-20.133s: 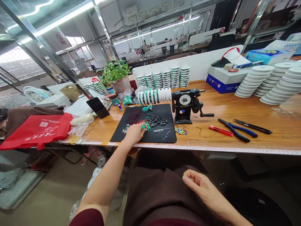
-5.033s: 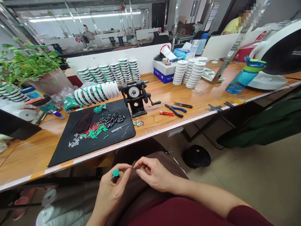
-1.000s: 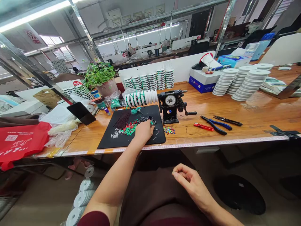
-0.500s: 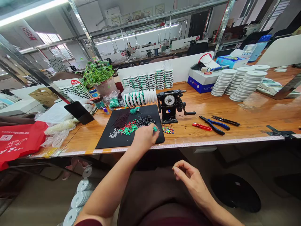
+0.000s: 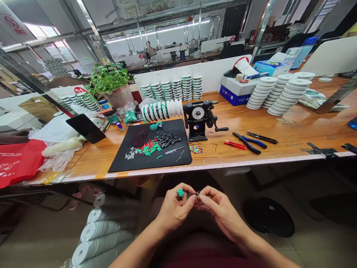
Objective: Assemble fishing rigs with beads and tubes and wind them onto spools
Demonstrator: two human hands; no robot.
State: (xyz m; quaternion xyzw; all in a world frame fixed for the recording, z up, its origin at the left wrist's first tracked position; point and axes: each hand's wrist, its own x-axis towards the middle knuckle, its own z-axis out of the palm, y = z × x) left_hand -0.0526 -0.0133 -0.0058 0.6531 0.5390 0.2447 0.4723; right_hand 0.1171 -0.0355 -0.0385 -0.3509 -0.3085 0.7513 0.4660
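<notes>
My left hand and my right hand meet fingertip to fingertip above my lap, below the table edge. Between their pinched fingers is a small dark piece. A bundle of small green pieces is tucked in the fingers of my left hand. On the black mat lie green and red tubes, black pieces, dark strands, small clear pieces and another green bundle.
A hand-crank machine carrying white spools stands behind the mat. Coloured beads, a red tube, pliers and tweezers lie to its right. Stacked white spools stand farther right.
My left hand has moved from the mat down to my right hand, and their fingertips now meet at a small dark piece. The view has shifted slightly.
</notes>
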